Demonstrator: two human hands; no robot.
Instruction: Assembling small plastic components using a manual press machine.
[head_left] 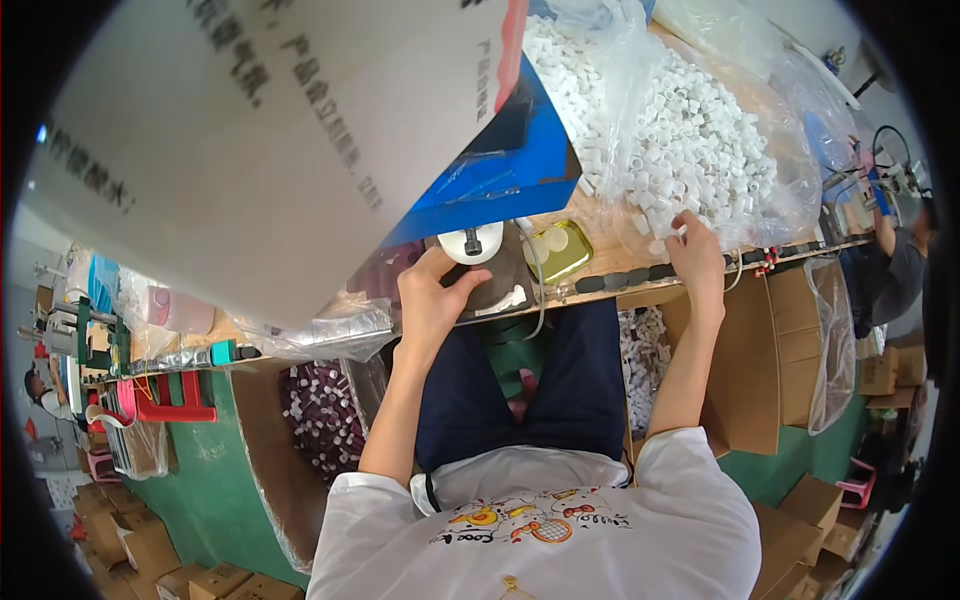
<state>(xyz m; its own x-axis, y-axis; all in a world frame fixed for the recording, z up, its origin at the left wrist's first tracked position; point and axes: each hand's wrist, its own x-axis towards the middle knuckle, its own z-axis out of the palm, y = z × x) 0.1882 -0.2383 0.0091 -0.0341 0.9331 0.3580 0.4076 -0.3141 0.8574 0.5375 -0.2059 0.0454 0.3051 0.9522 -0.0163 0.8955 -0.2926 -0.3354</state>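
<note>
In front of me a blue machine (500, 180) has a white round part (468, 245) with a dark fitting at its centre. My left hand (428, 305) is right below that part, thumb and forefinger spread apart near its lower edge; its other fingers are partly hidden. To the right, my right hand (697, 260) reaches to the near edge of a heap of small white caps (700, 140) lying in clear plastic. Its thumb and forefinger are apart beside a few loose caps, and I make out nothing held between them.
A large printed sheet (290, 130) blocks the upper left. On the bench lies a yellow-rimmed tray (562, 250), a grey cable (540, 295) beside it. Cartons (745, 360) stand below on both sides, the left one with purple and white pieces (322, 420). Other people are at far left and right.
</note>
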